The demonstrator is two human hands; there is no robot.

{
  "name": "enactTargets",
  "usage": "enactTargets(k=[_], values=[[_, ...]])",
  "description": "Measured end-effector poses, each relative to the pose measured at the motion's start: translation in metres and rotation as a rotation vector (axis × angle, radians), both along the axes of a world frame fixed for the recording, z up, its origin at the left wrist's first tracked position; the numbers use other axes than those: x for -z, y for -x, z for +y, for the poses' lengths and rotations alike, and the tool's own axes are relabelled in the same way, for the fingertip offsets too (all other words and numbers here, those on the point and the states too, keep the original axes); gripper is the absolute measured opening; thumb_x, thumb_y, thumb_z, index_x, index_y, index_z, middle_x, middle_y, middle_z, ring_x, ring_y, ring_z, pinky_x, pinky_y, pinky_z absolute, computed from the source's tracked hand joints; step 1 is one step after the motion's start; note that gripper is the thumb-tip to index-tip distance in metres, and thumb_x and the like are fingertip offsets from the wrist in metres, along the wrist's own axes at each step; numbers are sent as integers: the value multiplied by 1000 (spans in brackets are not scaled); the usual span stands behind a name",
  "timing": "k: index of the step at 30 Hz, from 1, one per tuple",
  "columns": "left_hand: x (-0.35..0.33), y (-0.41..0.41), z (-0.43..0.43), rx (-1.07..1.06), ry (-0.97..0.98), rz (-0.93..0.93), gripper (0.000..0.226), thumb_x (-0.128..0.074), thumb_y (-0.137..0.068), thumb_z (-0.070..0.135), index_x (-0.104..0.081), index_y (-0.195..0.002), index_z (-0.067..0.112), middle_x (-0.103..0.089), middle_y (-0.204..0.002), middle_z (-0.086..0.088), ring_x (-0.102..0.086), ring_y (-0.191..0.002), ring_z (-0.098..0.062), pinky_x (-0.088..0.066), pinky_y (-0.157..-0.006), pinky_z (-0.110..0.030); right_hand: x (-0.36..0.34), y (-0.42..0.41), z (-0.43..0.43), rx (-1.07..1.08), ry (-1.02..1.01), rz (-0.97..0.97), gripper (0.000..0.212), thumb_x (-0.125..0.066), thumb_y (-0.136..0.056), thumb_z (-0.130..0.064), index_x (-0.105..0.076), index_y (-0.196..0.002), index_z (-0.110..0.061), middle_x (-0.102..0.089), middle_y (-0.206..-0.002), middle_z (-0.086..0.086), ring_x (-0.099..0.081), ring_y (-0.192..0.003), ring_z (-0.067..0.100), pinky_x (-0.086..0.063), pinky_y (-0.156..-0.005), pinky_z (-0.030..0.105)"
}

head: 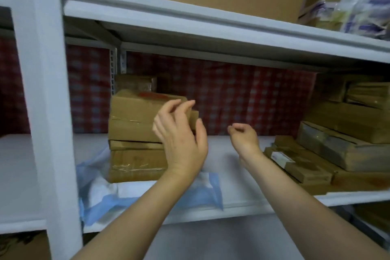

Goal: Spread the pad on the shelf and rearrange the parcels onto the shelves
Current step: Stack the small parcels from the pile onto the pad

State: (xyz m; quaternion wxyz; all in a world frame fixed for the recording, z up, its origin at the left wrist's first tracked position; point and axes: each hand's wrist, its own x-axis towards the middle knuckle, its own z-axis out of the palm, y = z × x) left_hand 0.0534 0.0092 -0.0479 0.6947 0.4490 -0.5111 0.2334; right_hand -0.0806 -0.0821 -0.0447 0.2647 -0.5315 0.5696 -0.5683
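The pad (101, 196) lies crumpled at the near left of the shelf (230, 175), under a stack of parcels (135, 133). Your left hand (181, 139) is at the stack's right side, fingers loosely spread, gripping nothing. Your right hand (244, 137) hovers further right, loosely curled and empty.

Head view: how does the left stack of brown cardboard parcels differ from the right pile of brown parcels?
The left stack stands as a narrow column on the blue-and-white pad; the right pile sprawls staggered on the bare white shelf. The left hand is at the left stack; no hand at the right pile. Both are brown cardboard.
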Motion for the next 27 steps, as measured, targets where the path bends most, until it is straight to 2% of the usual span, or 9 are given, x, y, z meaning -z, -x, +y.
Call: enactTargets(k=[6, 9, 11, 13, 16, 19, 23, 25, 27], values=[[14, 82, -36, 191, -339, -161, 19, -56, -91, 20, -64, -106, 29, -65, -92, 11, -55, -95, -15, -27, -91, -28, 29, 102, -15, 89, -303, 257, 17, -66, -85, -30, -57, -91, -17, -60, -104, 7, -56, -98, 27, -46, -98, 43], [30, 121, -60, 353, -613, -83, 17, -52, -94, 27, -66, -100, 35, -69, -80, 11, -64, -88, -13, -42, -94, -34, 25, 156, -7, 378, -463, 533, 65, -62, -82, -55, -47, -134, -20, -42, -144, 13, -38, -132, 34, -35, -106, 46], [39, 145, -73, 459, -836, -38, 20, -49, -95, 28, -64, -105, 35, -69, -84, 10, -67, -93, -17, -49, -93, -38, 24, 187, -3, 393, -585, 668, 90, -57, -77, -71, -32, -145, -17, -28, -152, 16, -26, -139, 35, -30, -109, 47], [47, 168, -86, 589, -1039, 46, 24, -51, -96, 29, -61, -119, 30, -64, -90, 9, -65, -100, -20, -50, -93, -33, 34, 209, -2, 260, -676, 789, 100, -51, -72, -79, -30, -146, -16, -27, -152, 16, -22, -141, 36, -28, -111, 46], [55, 198, -98, 697, -1189, 151, 29, -56, -96, 33, -56, -123, 22, -61, -102, 3, -62, -104, -21, -49, -94, -30, 47, 228, -9, 189, -644, 825, 91, -60, -73, -69, -31, -144, -19, -26, -149, 16, -19, -141, 36, -29, -110, 42], [59, 220, -104, 795, -1230, 352, 14, -54, -97, 40, -50, -98, 26, -57, -96, 2, -57, -88, -17, -47, -85, -29, 44, 238, -17, 157, -450, 724, 93, -69, -66, -65, -34, -142, -25, -30, -146, 13, -21, -138, 33, -32, -109, 38], [62, 226, -122, 1063, -1154, 827, 30, -61, -95, 33, -58, -120, 18, -71, -110, -6, -70, -95, -25, -61, -74, -42, 44, 245, -17, -251, -219, 714, 92, -76, -69, -59, -31, -145, -34, -34, -139, -6, -26, -136, 16, -32, -112, 34], [67, 221, -132, 946, -1045, 962, 31, -63, -89, 15, -58, -120, 12, -72, -109, -11, -71, -89, -28, -62, -66, -37, 46, 246, -19, -354, -245, 546, 82, -67, -78, -63, -37, -146, -28, -44, -142, -6, -37, -133, 13, -35, -111, 35], [73, 211, -139, 767, -1017, 982, 45, -63, -79, 20, -54, -123, 14, -70, -113, -9, -69, -93, -28, -61, -75, -37, 50, 249, -28, -191, -232, 489, 56, -53, -94, -52, -53, -135, -14, -58, -132, 11, -54, -120, 22, -45, -98, 36]])
